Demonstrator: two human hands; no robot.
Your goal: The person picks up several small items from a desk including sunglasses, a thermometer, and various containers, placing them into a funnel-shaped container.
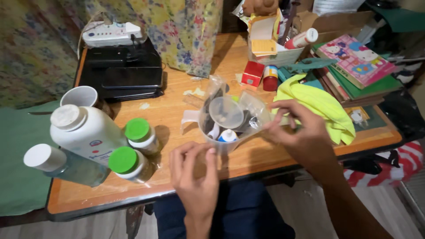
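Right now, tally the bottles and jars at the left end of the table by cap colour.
Green caps: 2, one jar behind, one jar in front.
White caps: 2, the big white bottle and the clear bluish bottle.
Total: 4.
The left hand is beside the front green-capped jar, not touching it.

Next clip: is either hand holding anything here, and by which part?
Right hand pinches the edge of the clear plastic bag, which sits around a translucent cup. Left hand touches the cup's near side; a firm grip cannot be told.
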